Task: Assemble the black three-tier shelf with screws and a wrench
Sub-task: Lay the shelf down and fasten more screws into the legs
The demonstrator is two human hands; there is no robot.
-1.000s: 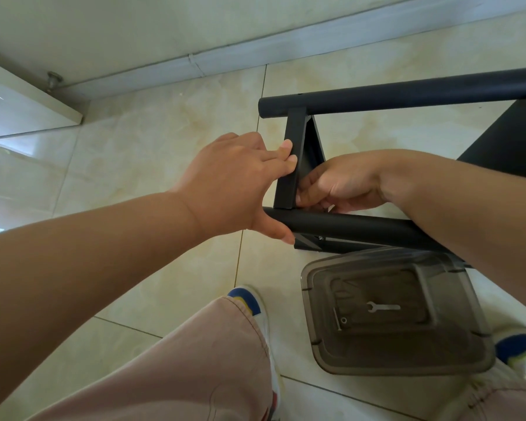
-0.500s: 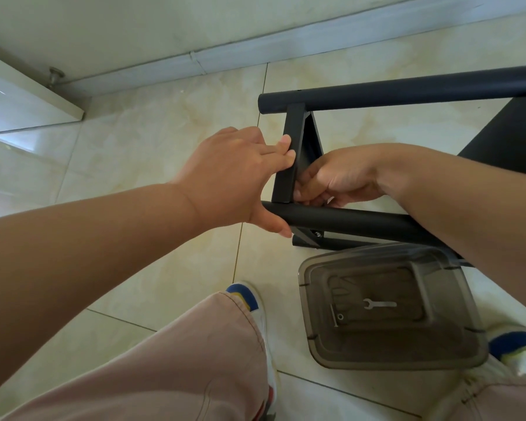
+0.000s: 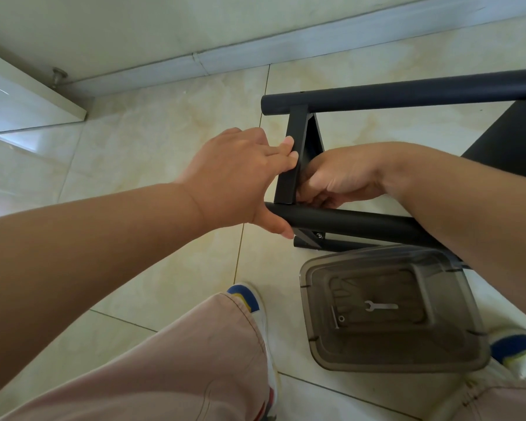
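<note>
Your left hand (image 3: 234,180) grips the crossbar (image 3: 290,165) where it meets the near tube (image 3: 346,221), which runs left to right. Your right hand (image 3: 337,177) curls behind that joint; its grasp is hidden. The wrench (image 3: 380,306) lies in the tray (image 3: 316,338), nearer your right.

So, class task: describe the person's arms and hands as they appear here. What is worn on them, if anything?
Both forearms are bare up to the edge of the picture: no sleeves show. The left hand and the right hand wear no gloves, and no rings, watch or wristband can be seen on the parts in view. The fingernails that show look short and unpainted.
</note>
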